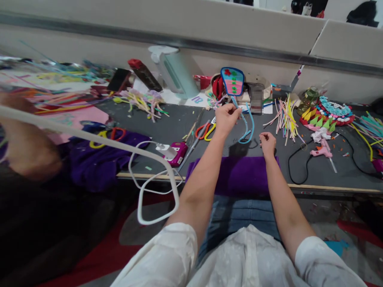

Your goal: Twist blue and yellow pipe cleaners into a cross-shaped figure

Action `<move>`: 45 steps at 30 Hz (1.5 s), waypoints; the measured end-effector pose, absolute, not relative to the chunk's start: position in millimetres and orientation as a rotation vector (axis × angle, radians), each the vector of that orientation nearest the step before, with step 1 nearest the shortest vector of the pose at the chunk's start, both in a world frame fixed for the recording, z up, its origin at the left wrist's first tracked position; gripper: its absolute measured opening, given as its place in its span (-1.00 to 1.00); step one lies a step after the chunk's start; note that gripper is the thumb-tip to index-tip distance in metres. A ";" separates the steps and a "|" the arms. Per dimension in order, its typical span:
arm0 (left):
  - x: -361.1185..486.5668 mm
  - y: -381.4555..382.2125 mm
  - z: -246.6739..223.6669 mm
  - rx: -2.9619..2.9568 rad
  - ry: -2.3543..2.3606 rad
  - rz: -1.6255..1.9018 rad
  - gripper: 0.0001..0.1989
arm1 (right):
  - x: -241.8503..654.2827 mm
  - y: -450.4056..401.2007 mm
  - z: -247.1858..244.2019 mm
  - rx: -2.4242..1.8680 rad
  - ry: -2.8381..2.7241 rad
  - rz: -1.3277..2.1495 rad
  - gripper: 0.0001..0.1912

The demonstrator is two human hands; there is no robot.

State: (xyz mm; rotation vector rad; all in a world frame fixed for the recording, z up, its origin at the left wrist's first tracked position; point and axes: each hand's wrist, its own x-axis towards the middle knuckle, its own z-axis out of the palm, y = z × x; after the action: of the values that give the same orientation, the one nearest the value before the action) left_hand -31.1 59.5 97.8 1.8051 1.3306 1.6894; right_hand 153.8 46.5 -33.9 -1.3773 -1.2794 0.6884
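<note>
My left hand [228, 118] is closed in a pinch on a light-blue pipe cleaner [251, 129], whose loose length curves in a loop to the right. Just above that hand is a fan-shaped pipe-cleaner piece [232, 83], with a dark-blue edge, blue and pink stripes, a red flower and green bits. A blue stem joins it to the pinch. My right hand [267, 143] is curled shut over the table's near part, right of the loop; what its fingertips hold, if anything, is hidden. Below both hands lies a folded purple cloth [242, 175].
Scissors [206, 131] and a magenta power strip [176, 153] lie left; a pink glue gun [322, 150] with a black cord lies right. Pipe-cleaner bundles [285, 117] surround the work. A white cable [161, 159] crosses the front left, near another person's arm [28, 143].
</note>
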 end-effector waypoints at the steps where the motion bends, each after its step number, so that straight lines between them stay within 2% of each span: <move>1: -33.4 59.8 98.3 1.819 1.355 1.699 -0.76 | 153.8 45.7 -32.7 -1.384 -1.275 0.684 -0.72; 5: -42.6 63.7 100.6 1.894 1.443 1.738 -0.73 | 148.5 43.8 -26.2 -1.402 -1.293 0.676 -0.75; 14: -45.5 60.4 103.5 1.916 1.433 1.672 -0.70 | 100.9 54.4 -14.1 -1.367 -1.809 0.675 -0.75; 19: -45.9 59.8 101.8 1.956 1.404 1.680 -0.71 | 91.3 57.0 -13.5 -1.432 -1.929 0.564 -0.84; 29: -41.2 56.3 102.5 1.972 1.458 1.697 -0.80 | 85.9 61.3 -26.0 -1.442 -1.927 0.501 -0.90; 37: -35.3 52.9 108.4 1.998 1.437 1.613 -0.76 | 87.1 57.5 -17.0 -1.263 -1.775 0.553 -0.80; 45: -29.0 50.5 105.0 2.027 1.501 1.658 -0.76 | 85.0 58.5 -16.7 -1.296 -1.740 0.627 -0.81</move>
State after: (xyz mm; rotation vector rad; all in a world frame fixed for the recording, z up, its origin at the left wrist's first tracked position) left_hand -29.0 50.5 105.0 2.0275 1.5007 1.6584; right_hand 85.0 58.5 -16.7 -1.2955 -1.7401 0.6270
